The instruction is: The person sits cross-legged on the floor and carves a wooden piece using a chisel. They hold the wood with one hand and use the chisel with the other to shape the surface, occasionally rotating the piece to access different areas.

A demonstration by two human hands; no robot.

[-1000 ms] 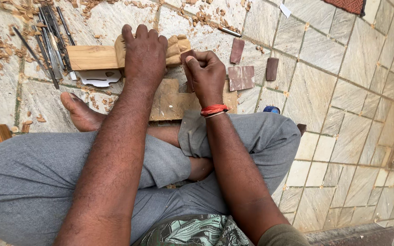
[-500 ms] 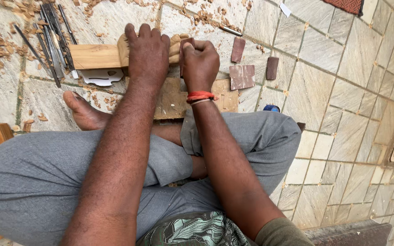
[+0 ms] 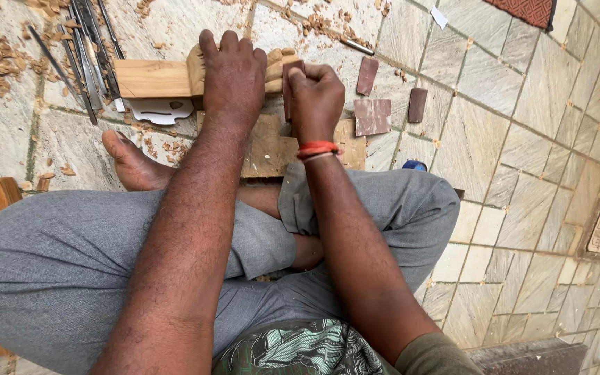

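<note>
head view: your right hand (image 3: 316, 99) moved up, now clenched on the brown block (image 3: 292, 87) against the wood carving (image 3: 154, 78); left hand (image 3: 234, 76) still grips the carving.

Soft, even daylight fills the view, bright without glare; shadows are faint and short, darkest under the knees on the stone floor (image 3: 522, 180). Focus is sharp throughout, with wide-angle bending of tile lines toward the right edge

one head-worn camera looks steeply down, close over the lap and stone floor (image 3: 522, 173).
</note>
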